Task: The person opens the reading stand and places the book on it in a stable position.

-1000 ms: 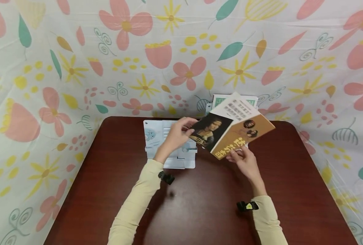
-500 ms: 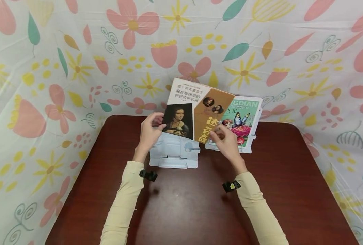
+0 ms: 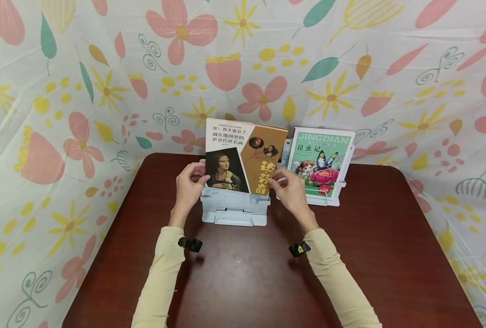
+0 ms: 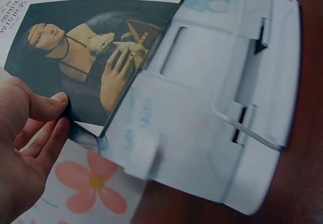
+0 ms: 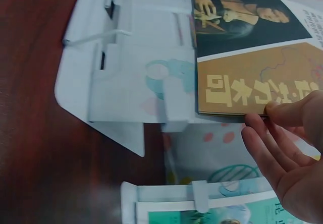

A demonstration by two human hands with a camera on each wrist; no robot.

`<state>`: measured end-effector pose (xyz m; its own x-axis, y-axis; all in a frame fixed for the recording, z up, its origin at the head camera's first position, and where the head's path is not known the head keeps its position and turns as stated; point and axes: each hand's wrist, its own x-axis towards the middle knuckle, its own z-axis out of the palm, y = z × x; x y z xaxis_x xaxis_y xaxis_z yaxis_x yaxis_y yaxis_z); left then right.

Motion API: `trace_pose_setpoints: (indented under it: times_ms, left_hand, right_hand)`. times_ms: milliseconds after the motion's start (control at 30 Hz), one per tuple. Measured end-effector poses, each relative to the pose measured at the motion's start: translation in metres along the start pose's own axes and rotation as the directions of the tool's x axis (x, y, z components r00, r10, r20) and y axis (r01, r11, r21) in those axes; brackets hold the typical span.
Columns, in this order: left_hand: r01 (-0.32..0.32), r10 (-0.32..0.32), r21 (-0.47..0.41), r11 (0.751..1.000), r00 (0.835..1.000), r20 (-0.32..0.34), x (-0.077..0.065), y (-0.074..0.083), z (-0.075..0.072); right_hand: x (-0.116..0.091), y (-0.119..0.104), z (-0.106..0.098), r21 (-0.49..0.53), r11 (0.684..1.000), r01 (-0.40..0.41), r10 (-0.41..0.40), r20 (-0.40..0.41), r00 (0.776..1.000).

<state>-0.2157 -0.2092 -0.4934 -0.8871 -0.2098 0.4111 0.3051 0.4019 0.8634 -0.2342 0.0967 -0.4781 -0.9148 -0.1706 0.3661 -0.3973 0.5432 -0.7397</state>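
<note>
A book (image 3: pixel 263 157) with a white and ochre cover and a painted portrait is held upright, slightly tilted, in front of a pale blue book stand (image 3: pixel 235 207). My left hand (image 3: pixel 188 187) pinches its left edge between thumb and fingers; the left wrist view shows the thumb on the portrait (image 4: pixel 75 67). On the opposite edge, my right hand (image 3: pixel 290 189) pinches near the gold lettering (image 5: pixel 242 95). In both wrist views, the book's bottom edge lies above the stand's lower ledge (image 4: pixel 252 98), over its back panel.
A second stand to the right bears a green-and-white book (image 3: pixel 321 159) with a butterfly and flower cover. Both stands are on a dark red-brown table (image 3: pixel 243 273). A flower-patterned sheet (image 3: pixel 144 82) hangs behind the table.
Both hands have brought the book left and then down in front of the left stand, turning it more upright. The green book on the right has come into full view.
</note>
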Motion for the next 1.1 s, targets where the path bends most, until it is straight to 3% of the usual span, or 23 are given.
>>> trace_pose_setpoints:
  times_ms: [233, 567, 867, 1000, 1100]
  left_hand:
    - [0.04, -0.041, 0.055, 0.998, 0.999, 0.017, -0.015, -0.016, -0.001]
    - [0.065, -0.069, 0.161, 0.985, 0.997, 0.019, -0.036, -0.029, 0.001]
    - [0.103, -0.106, 0.152, 0.983, 0.994, 0.017, -0.051, -0.04, 0.001]
    - [0.214, -0.223, 0.159, 0.964, 0.974, 0.042, -0.067, -0.042, -0.002]
    - [0.28, -0.309, 0.236, 0.931, 0.946, 0.097, -0.082, -0.041, -0.005]
  right_hand:
    - [-0.01, 0.01, 0.011, -0.053, 0.998, 0.021, -0.022, -0.004, 1.0]
    - [-0.025, 0.019, 0.021, -0.124, 0.992, -0.021, 0.025, 0.031, 0.999]
    - [-0.039, 0.029, 0.027, -0.03, 0.999, -0.04, 0.04, -0.015, 0.999]
    - [-0.058, 0.034, 0.032, 0.028, 0.988, -0.149, 0.15, -0.038, 0.988]
    - [-0.075, 0.031, 0.037, 0.039, 0.97, -0.238, 0.236, 0.061, 0.97]
